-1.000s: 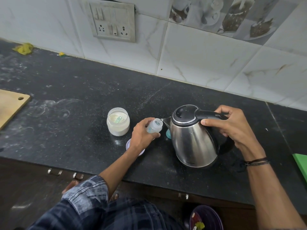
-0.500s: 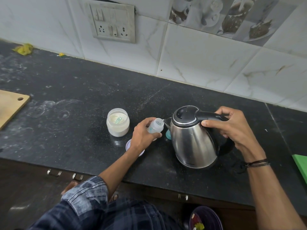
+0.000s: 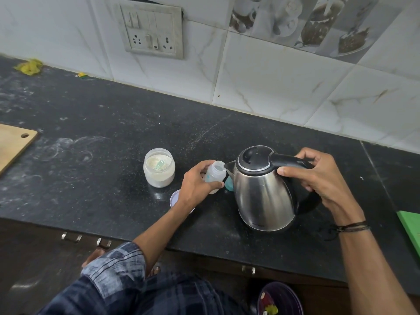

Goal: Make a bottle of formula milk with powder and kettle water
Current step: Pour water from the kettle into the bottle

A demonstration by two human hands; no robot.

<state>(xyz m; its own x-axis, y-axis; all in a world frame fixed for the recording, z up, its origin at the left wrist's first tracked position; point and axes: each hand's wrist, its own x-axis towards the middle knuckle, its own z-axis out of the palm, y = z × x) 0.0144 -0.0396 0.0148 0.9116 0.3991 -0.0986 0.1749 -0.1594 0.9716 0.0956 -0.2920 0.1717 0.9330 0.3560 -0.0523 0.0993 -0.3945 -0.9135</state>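
My left hand grips a small clear baby bottle, open at the top, tilted toward the kettle's spout. My right hand holds the black handle of a steel kettle, whose spout sits right at the bottle's mouth. An open jar of white powder with a pale green scoop inside stands to the left of the bottle. A teal piece lies between bottle and kettle, mostly hidden. A round white lid lies flat under my left wrist.
The black stone counter runs back to a tiled wall with a socket panel. A wooden board lies at the far left, a green board at the right edge. A purple bin sits below the counter.
The kettle has settled a little lower and more upright on the counter. The bottle stays in my left hand at the spout.
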